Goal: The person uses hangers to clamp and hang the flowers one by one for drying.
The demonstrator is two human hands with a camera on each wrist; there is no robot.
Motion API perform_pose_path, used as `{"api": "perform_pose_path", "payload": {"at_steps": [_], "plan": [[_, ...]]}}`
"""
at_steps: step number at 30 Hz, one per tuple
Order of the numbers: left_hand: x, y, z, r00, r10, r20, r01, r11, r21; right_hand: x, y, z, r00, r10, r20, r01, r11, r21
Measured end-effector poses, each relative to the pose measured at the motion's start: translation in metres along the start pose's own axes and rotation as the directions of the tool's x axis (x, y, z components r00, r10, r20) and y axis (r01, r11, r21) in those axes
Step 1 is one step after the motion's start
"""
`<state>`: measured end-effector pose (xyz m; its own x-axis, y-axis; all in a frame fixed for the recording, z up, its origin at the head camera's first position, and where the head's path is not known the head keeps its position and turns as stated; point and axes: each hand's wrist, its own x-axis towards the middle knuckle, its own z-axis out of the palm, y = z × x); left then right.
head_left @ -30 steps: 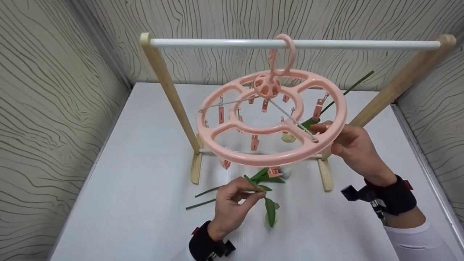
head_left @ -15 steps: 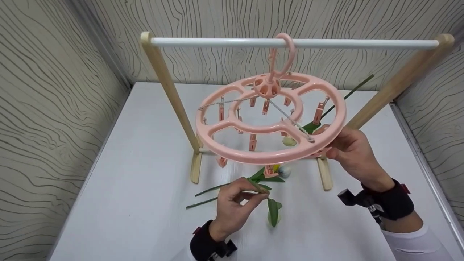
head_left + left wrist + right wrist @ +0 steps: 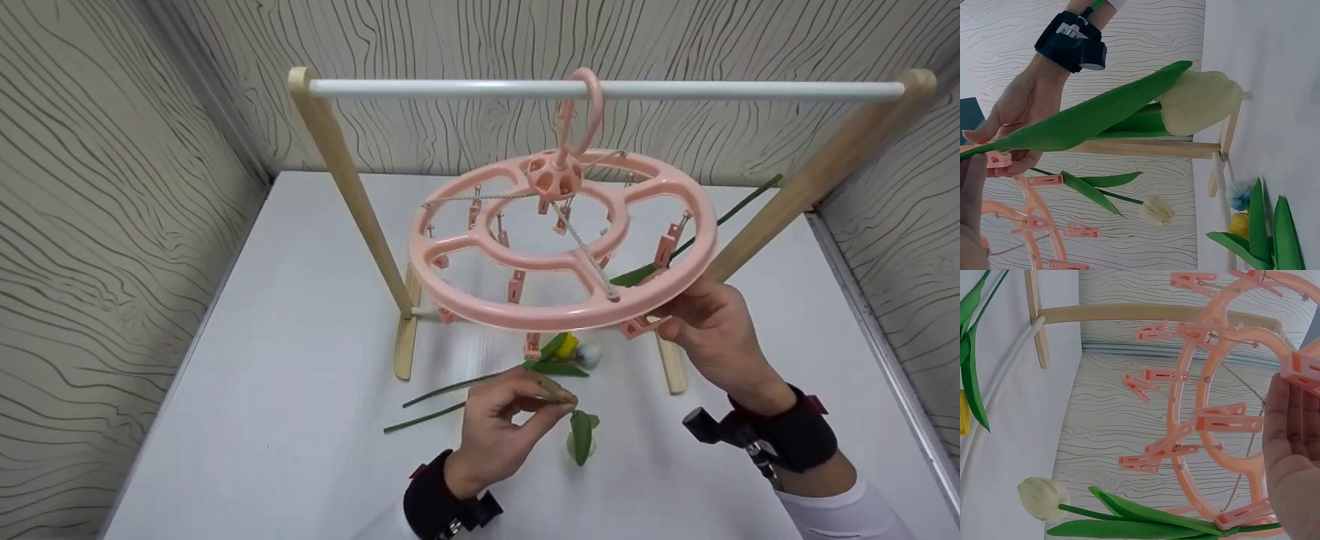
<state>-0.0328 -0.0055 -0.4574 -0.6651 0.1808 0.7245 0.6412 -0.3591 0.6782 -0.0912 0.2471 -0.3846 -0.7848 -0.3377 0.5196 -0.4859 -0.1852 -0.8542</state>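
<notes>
My left hand (image 3: pixel 499 427) pinches the stem of a white artificial tulip (image 3: pixel 1202 104), whose head hangs down toward the table in the head view. At the front right of a round pink clip hanger (image 3: pixel 517 319), my right hand (image 3: pixel 712 330) holds a pink clothes peg (image 3: pixel 640 325) between thumb and fingers. The left wrist view shows that peg (image 3: pixel 999 160) close to the stem in my left hand. A second white tulip (image 3: pixel 1044 499) hangs head down from another peg (image 3: pixel 1244 513) on the hanger. Several other pegs dangle from the rings.
The hanger hooks over a white bar (image 3: pixel 450 88) on a wooden stand (image 3: pixel 349 187). On the white table (image 3: pixel 285 390) lie a yellow tulip (image 3: pixel 566 346) and a pale blue tulip (image 3: pixel 590 354), stems pointing left. Patterned walls (image 3: pixel 465 45) enclose the back and sides.
The hanger has turned, its front pegs shifting left. My right hand has come down and slightly left with it. My left hand has moved right with the white tulip.
</notes>
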Motion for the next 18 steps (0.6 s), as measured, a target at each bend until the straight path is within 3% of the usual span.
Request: {"api": "perform_pose_path", "payload": {"at_steps": [8, 18], "plan": [[0.017, 0.000, 0.004, 1.000, 0.025, -0.009, -0.025, 0.999, 0.028, -0.001, 0.001, 0.011, 0.999, -0.011, -0.038, 0.011, 1.000, -0.015], [0.030, -0.001, 0.012, 0.995, 0.084, -0.049, -0.078, 0.989, 0.126, -0.005, 0.003, 0.022, 0.998, -0.016, -0.057, 0.016, 1.000, -0.007]]}}
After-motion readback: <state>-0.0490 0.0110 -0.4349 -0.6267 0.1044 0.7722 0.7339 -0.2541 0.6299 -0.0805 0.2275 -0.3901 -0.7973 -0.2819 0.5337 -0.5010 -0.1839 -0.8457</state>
